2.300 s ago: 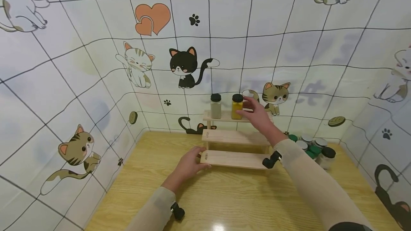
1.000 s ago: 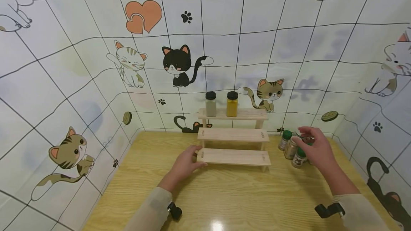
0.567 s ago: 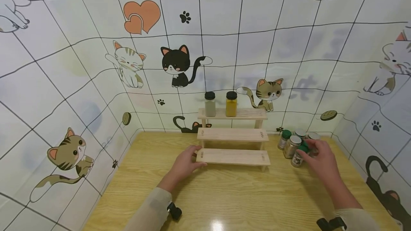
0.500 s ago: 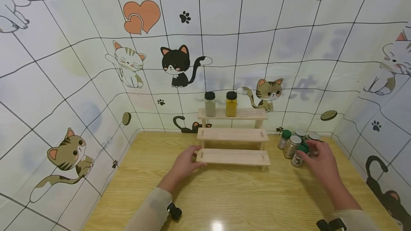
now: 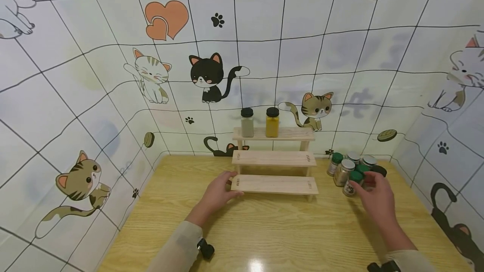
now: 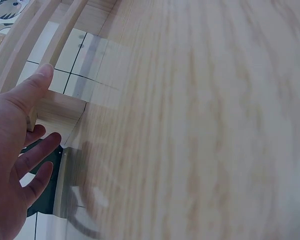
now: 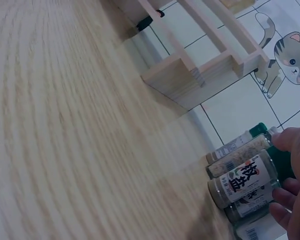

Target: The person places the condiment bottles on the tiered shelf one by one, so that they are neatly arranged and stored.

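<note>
A light wooden three-step rack [image 5: 274, 184] stands against the back wall. My left hand [image 5: 216, 194] holds the left end of its lowest shelf, with the thumb on one side of the board and the index finger on the other in the left wrist view. At the right, my right hand [image 5: 379, 196] grips the green cap of the front seasoning jar [image 7: 242, 179] between thumb and fingers. This jar stands upright on the table and bears a printed white label. My palm partly covers the cap in the right wrist view.
On the top shelf stand a pale jar [image 5: 247, 127] and a yellow jar [image 5: 272, 127], both black-capped. Several more jars crowd behind the right hand, including a green-capped jar [image 5: 335, 165] and a silver-capped jar [image 5: 343, 173]. A cat-print wall sheet [image 5: 264, 62] rises behind the table [image 5: 272, 230].
My right hand has left the yellow jar on the top shelf and moved right and down to the jar cluster. Lately it shifts slightly, uncovering a black cap. My left hand stays on the rack.
</note>
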Demonstrator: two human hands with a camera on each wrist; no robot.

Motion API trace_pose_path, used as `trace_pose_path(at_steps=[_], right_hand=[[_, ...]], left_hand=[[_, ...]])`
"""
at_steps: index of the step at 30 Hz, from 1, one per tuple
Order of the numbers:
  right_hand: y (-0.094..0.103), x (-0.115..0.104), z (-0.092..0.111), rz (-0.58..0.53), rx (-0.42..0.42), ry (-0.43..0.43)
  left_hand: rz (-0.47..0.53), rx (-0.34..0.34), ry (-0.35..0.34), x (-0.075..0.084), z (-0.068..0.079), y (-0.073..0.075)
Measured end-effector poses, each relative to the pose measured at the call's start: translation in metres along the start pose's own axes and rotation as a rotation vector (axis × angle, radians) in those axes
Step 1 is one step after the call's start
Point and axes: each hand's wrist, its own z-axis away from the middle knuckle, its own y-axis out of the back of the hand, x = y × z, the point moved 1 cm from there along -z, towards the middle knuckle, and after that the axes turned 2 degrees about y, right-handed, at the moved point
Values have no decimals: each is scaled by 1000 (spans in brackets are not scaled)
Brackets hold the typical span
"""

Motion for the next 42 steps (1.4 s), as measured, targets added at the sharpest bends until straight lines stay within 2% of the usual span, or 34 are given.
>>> trace_pose_path(at_steps=[7,16,23,28,36,42], right_hand=[[-11,3,2,-67,62,-76],[-23,3,2,-44,135,-120],[-32,7,3,-84,207,-44],[-35,5,3,-160,236,-2],[-26,-17,2,-234,261,48],[-19,-33,-6,-294,264,119]], left_hand=[[-4,0,3,1,0,0],[16,-5,10,0,1,-1],[14,-4,25,0,1,-2],[11,2,21,-1,0,-1],[7,4,16,0,0,-1],[16,1,25,3,0,0]])
